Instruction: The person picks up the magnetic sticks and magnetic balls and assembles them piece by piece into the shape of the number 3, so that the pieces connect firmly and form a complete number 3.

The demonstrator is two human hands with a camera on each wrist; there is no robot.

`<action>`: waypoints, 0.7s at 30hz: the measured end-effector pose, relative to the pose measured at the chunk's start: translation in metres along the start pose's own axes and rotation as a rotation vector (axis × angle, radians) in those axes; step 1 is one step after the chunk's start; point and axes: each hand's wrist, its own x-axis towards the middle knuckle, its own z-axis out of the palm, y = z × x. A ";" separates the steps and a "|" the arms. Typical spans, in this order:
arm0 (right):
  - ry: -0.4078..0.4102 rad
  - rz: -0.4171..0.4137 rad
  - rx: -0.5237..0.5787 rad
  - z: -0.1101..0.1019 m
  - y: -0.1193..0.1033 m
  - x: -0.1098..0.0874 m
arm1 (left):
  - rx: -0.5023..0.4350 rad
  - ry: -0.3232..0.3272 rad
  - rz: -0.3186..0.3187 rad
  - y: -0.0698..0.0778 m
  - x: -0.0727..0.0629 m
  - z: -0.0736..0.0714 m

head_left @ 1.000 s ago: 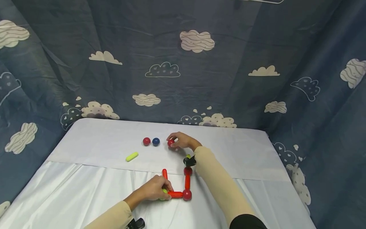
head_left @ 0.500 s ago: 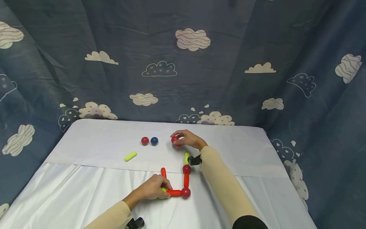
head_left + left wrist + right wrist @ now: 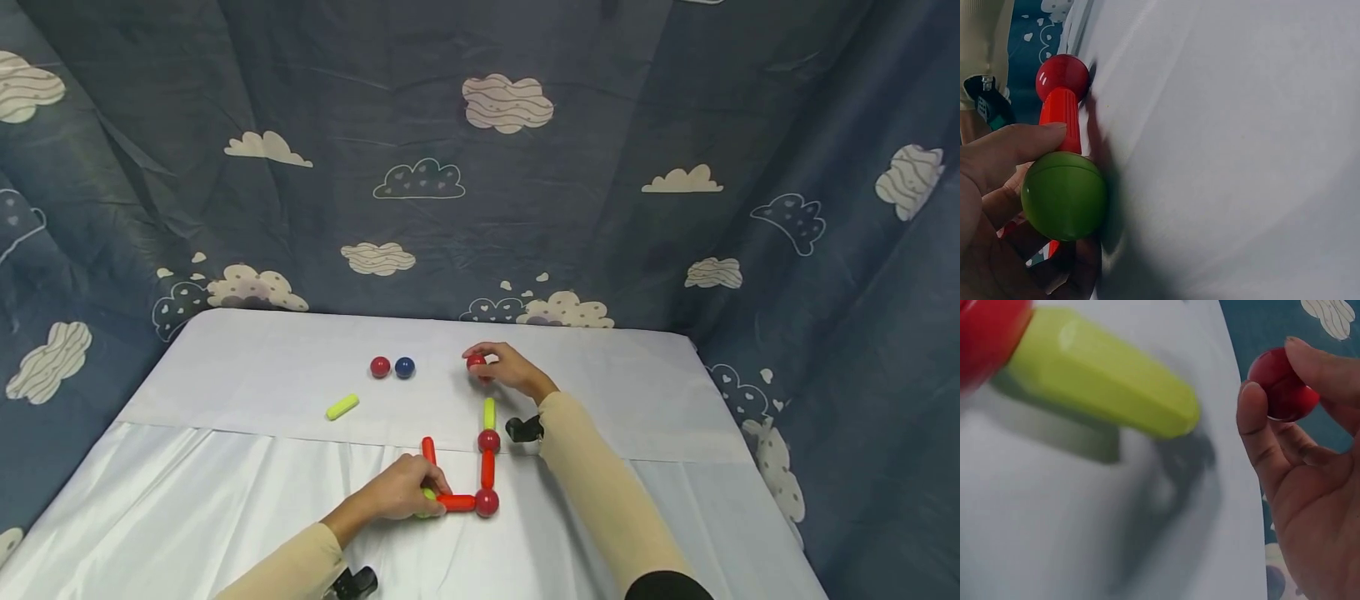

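My right hand [image 3: 516, 372] pinches a red ball [image 3: 1282, 384] between thumb and fingers, above the far part of the table. The free end of a yellow-green stick [image 3: 490, 412] lies just nearer than it. That stick joins a chain: red ball [image 3: 489, 441], red stick [image 3: 488, 471], red ball [image 3: 487, 502], then a red stick [image 3: 459, 502] running left. My left hand [image 3: 405, 487] grips this last stick, its thumb on it, beside a green ball [image 3: 1065, 195] at its end. Another red stick [image 3: 428, 450] points away from behind the left fingers; its near end is hidden.
A loose red ball [image 3: 380, 367] and a blue ball [image 3: 405, 367] sit side by side near the back of the white-covered table [image 3: 247, 358]. A loose yellow-green stick [image 3: 342, 407] lies left of the chain. A dark cloud-print curtain [image 3: 420, 83] hangs behind.
Holding the red ball, my right hand has shifted right, away from the loose balls, uncovering the chain's yellow-green stick. My left hand keeps its hold in nearly the same place.
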 end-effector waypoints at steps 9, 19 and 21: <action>0.065 0.012 0.116 -0.003 0.012 -0.012 | -0.003 -0.007 0.009 0.000 0.001 -0.001; 0.047 -0.015 0.569 -0.005 0.032 -0.021 | 0.009 0.000 -0.003 0.000 0.001 0.000; 0.080 0.003 0.605 -0.005 0.033 -0.021 | 0.017 0.007 -0.004 0.000 0.000 0.000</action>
